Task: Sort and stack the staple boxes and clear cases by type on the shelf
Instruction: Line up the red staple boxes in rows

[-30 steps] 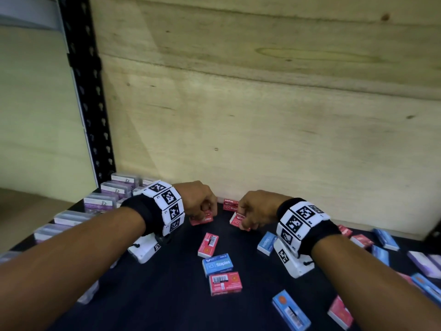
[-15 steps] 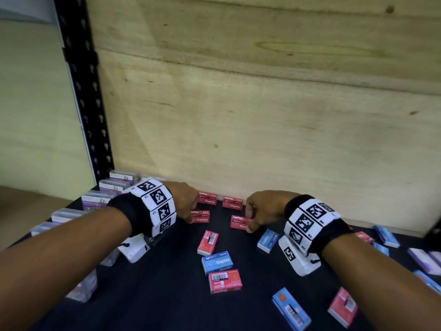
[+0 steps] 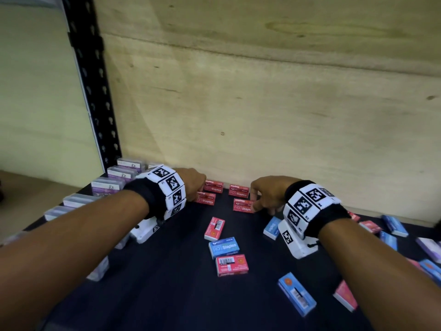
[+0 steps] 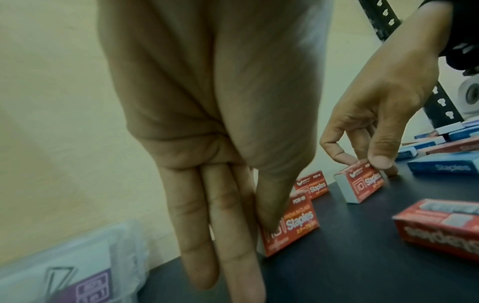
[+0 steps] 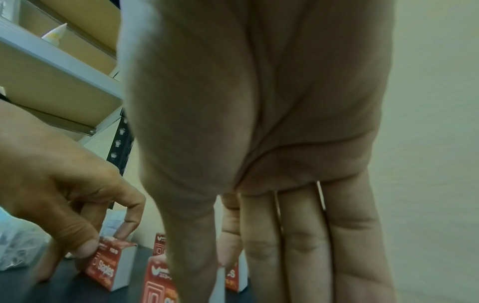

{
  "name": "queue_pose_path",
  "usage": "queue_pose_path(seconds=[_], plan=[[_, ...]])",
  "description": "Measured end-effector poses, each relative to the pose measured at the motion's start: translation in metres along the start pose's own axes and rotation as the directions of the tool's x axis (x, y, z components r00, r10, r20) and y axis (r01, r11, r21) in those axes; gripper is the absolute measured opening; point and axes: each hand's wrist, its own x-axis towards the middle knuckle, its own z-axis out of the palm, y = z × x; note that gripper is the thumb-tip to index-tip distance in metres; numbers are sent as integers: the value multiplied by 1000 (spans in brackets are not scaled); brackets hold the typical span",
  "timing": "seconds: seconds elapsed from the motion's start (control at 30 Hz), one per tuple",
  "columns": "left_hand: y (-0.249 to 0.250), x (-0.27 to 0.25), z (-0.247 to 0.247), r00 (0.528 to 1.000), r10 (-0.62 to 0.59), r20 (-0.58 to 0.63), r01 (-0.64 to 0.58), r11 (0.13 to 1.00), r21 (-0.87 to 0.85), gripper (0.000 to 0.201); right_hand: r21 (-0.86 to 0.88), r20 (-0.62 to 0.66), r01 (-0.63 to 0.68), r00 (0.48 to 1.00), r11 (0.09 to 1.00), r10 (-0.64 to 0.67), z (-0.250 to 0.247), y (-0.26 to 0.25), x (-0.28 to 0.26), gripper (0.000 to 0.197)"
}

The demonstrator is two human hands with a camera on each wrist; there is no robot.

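Two red staple boxes [image 3: 213,186] [image 3: 238,190] stand against the plywood back wall. In front of them stand two more. My left hand [image 3: 199,194] pinches the left front red box [image 3: 206,199] between thumb and fingers; in the left wrist view that box [image 4: 287,223] rests on the dark shelf. My right hand [image 3: 255,204] pinches the right front red box [image 3: 243,206] [image 4: 362,182] by its top edge. Clear cases [image 3: 108,187] with purple labels stand in a row at the left.
Loose red boxes [image 3: 214,228] [image 3: 231,265] and blue boxes [image 3: 224,247] [image 3: 296,293] lie on the dark shelf [image 3: 179,295] between my arms. More blue, red and purple boxes [image 3: 393,225] are scattered at the right. A black upright post [image 3: 95,91] stands at the back left.
Both hands brought their red boxes down from mid-air onto the shelf, in front of the two boxes at the wall. Since half a second ago they have hardly moved.
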Motion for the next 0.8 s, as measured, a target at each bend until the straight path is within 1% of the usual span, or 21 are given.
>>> queue_pose_path(seconds=[0.13,0.37,0.6,0.8], plan=[[1,3,1,1000,12,-17,-13,1000,-25,23,-5,-7,-14,1000,1000,14,-1,-4,5,31],[0,11,2,999,4,-54,-6,999,-36,21,-76,3,-42,999,996,43,1,-7,21,38],[2,20,6,996,6,-86,-2,999,51,21,-109,-18,-51,999,993,49,1,-9,28,37],[4,24,5,995,13,-99,-5,997,77,21,-96,-12,-39,999,995,38,1,-8,32,37]])
